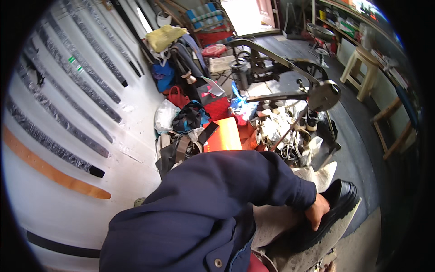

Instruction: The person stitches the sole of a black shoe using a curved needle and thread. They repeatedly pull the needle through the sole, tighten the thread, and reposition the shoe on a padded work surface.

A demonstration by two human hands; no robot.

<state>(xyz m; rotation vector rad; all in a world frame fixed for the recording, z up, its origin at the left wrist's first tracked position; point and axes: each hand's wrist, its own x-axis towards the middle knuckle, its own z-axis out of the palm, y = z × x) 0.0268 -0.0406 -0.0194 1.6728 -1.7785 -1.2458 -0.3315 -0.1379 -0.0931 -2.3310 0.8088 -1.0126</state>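
My left arm, in a navy sleeve, reaches across to the right. At its end my left hand [318,211] is closed on a black shoe [342,199] with a thick, ridged sole, its fingers curled at the upper. The shoe lies tilted over a stained pale cloth [276,222] across my lap. Part of the shoe is in shadow, and the hand covers some of it. At the lower edge, below the cloth, a small skin-toned patch shows, perhaps fingers of my right hand [330,267]; what they do is hidden.
Ahead stands a cobbler's stitching machine [324,95] with a long metal arm. Around it lie a heap of shoes and straps [285,131], an orange box [224,135] and bags [167,115]. Belts [59,170] hang on the left wall. A stool [360,68] stands at the right.
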